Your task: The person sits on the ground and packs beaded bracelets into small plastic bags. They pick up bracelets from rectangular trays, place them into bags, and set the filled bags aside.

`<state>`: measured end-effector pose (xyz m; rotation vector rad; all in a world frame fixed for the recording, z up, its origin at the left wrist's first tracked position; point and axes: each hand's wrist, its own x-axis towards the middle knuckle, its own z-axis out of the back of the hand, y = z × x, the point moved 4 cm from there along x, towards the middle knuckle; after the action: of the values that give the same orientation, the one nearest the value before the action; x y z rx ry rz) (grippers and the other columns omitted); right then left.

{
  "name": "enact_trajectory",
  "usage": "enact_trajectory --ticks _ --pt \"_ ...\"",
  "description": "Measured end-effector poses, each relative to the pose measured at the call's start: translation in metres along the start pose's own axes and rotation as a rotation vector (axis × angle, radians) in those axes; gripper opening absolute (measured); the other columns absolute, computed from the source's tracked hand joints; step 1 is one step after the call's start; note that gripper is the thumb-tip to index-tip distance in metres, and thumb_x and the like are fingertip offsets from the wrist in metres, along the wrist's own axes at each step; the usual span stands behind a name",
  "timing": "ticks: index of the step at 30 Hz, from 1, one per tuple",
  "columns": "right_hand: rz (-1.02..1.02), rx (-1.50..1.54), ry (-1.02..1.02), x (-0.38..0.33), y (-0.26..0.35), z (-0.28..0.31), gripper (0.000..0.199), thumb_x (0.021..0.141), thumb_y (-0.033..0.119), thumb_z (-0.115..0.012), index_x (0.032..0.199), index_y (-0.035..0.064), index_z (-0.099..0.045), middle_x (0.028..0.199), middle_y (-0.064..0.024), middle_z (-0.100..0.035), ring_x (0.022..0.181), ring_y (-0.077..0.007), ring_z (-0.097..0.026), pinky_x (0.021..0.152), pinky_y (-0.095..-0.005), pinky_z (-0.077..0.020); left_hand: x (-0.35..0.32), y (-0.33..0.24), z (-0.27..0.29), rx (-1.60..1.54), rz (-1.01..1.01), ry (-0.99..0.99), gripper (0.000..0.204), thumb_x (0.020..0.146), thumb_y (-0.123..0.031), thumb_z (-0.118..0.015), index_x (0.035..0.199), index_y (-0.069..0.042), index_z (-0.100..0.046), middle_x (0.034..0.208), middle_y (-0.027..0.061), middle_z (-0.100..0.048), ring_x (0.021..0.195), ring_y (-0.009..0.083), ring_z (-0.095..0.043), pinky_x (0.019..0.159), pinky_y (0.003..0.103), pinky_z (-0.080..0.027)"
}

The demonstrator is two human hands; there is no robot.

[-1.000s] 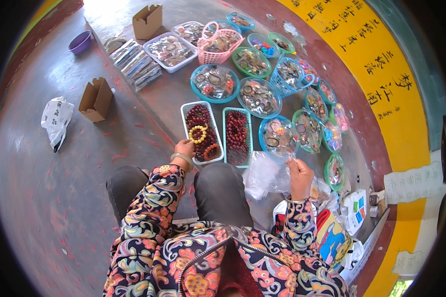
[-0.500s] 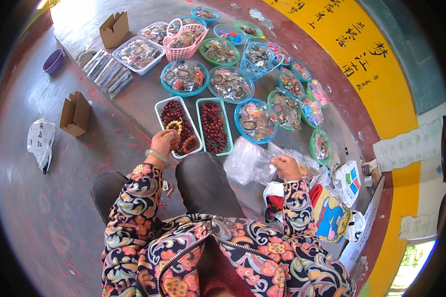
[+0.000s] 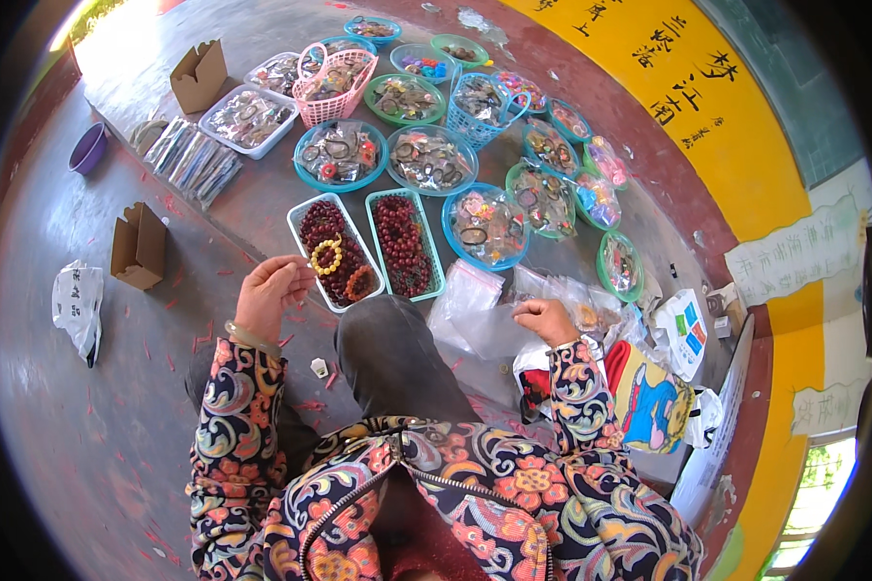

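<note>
My left hand (image 3: 273, 290) is at the left edge of a white tray (image 3: 305, 254), fingers extended and slightly parted. Just past its fingertips a yellow bead bracelet (image 3: 327, 257) lies on dark red bead bracelets (image 3: 322, 221) in that tray. An orange-brown bead bracelet (image 3: 358, 283) lies at the tray's near end. To the right of my knee, my right hand (image 3: 548, 320) has its fingers bent together on the edge of a clear plastic bag (image 3: 497, 332). More clear bags (image 3: 463, 295) lie flat beside it.
A pale green tray (image 3: 438, 257) of dark red beads adjoins the white one. Beyond stand several round basins, a pink basket (image 3: 331, 97) and a blue basket (image 3: 477, 131), holding bagged trinkets. Cardboard boxes (image 3: 138, 247) and a purple bowl (image 3: 89, 148) are left; bags (image 3: 683, 334) lie right.
My left hand has shifted left, off the yellow bracelet, which keeps its place in the tray. My right hand has moved slightly left, with a clear bag now spread beside its fingertips.
</note>
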<state>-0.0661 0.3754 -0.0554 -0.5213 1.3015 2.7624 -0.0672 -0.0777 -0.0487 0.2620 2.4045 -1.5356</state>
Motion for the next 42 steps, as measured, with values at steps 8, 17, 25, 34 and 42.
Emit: enact_trajectory --ticks 8,17,25,34,42 --pt "-0.147 0.995 -0.285 0.012 -0.044 -0.018 0.006 0.077 0.001 -0.057 0.083 0.0034 -0.056 0.077 -0.0086 -0.064 0.066 -0.0152 -0.062 0.051 -0.0218 -0.0475 0.010 0.009 0.006 -0.028 0.012 -0.044 0.021 0.089 -0.016 -0.049 0.102 -0.001 -0.057 0.091 0.0088 -0.063 0.083 0.0170 -0.060 0.072 0.027 -0.048" --pt "-0.513 1.475 -0.268 0.026 -0.142 -0.157 0.018 0.077 -0.004 -0.053 0.095 0.0002 -0.052 0.097 -0.0161 -0.061 0.088 -0.0277 -0.062 0.071 -0.0333 -0.0523 0.005 0.012 0.016 0.011 0.022 -0.070 0.022 0.089 -0.016 -0.050 0.103 -0.001 -0.057 0.091 0.0090 -0.063 0.082 0.0171 -0.061 0.071 0.026 -0.048" --pt "-0.546 1.197 -0.203 0.023 -0.150 -0.159 0.018 0.077 -0.006 -0.050 0.094 0.0010 -0.045 0.092 -0.0214 -0.059 0.075 -0.0287 -0.061 0.060 -0.0323 -0.0507 0.008 0.013 0.012 0.041 0.011 -0.052 0.022 0.088 -0.016 -0.050 0.102 -0.001 -0.058 0.089 0.0079 -0.063 0.080 0.0159 -0.060 0.071 0.025 -0.047" --pt "-0.494 1.157 -0.147 0.028 -0.138 -0.164 0.019 0.078 -0.004 -0.051 0.096 -0.0033 -0.044 0.090 -0.0216 -0.059 0.073 -0.0271 -0.061 0.056 -0.0286 -0.0510 0.005 0.012 0.008 0.041 0.015 -0.077 0.020 0.087 -0.013 -0.050 0.100 -0.001 -0.058 0.087 0.0083 -0.064 0.077 0.0141 -0.060 0.065 0.024 -0.046" --pt "-0.781 1.044 -0.099 0.016 -0.118 -0.160 0.047 0.085 0.019 -0.056 0.119 -0.0048 -0.033 0.098 -0.0278 -0.055 0.077 -0.0331 -0.063 0.054 -0.0304 -0.0531 0.007 0.015 0.014 0.052 0.006 -0.052 0.021 0.088 -0.014 -0.050 0.101 -0.001 -0.058 0.088 0.0083 -0.063 0.079 0.0152 -0.060 0.069 0.025 -0.047"
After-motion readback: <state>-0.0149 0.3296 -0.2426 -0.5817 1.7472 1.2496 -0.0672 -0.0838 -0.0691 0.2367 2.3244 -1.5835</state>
